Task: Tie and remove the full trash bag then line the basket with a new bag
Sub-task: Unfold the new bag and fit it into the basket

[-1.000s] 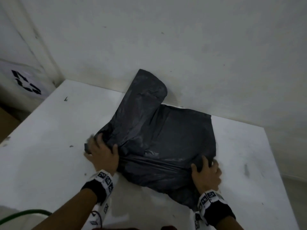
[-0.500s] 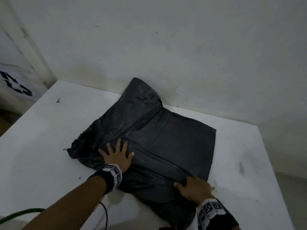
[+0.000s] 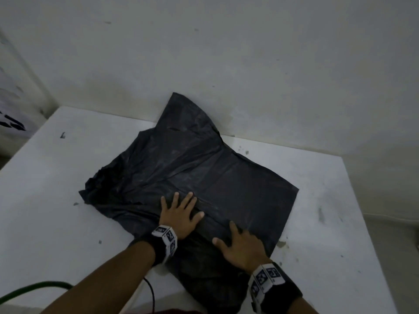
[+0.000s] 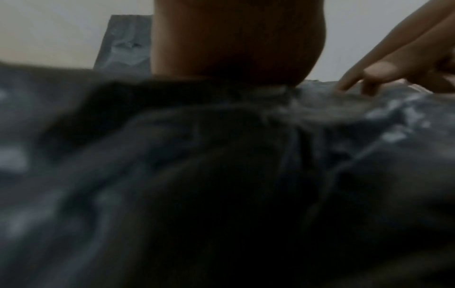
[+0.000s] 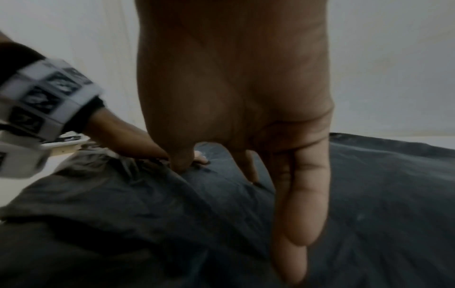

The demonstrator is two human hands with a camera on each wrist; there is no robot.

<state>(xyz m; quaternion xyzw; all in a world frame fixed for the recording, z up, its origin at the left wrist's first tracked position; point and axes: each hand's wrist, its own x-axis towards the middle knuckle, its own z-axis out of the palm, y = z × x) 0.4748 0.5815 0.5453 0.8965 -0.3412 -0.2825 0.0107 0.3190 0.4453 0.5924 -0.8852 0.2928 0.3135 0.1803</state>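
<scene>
A black trash bag point(image 3: 204, 173) lies spread flat on the white table point(image 3: 56, 200), one corner leaning up the back wall. My left hand point(image 3: 179, 214) lies palm down on the bag's near middle, fingers straight and spread. My right hand point(image 3: 240, 245) presses flat on the bag just to the right, nearer the front edge. In the right wrist view my right hand point(image 5: 283, 185) has straight fingers on the bag point(image 5: 381, 194), with the left hand point(image 5: 138, 140) beside it. The left wrist view is dark and blurred, showing bag plastic point(image 4: 172, 175) and my right hand's fingers point(image 4: 364, 78). No basket is visible.
The table stands against a white wall point(image 3: 249, 53). A green hose point(image 3: 34, 288) and a thin black cable point(image 3: 150, 291) run by the near left edge. Small dark specks dot the tabletop. The table's right edge point(image 3: 362, 223) drops to the floor.
Both hands let go of the bag's edges and now press flat on it. The raised fold has been smoothed down, and both hands have moved toward the bag's middle.
</scene>
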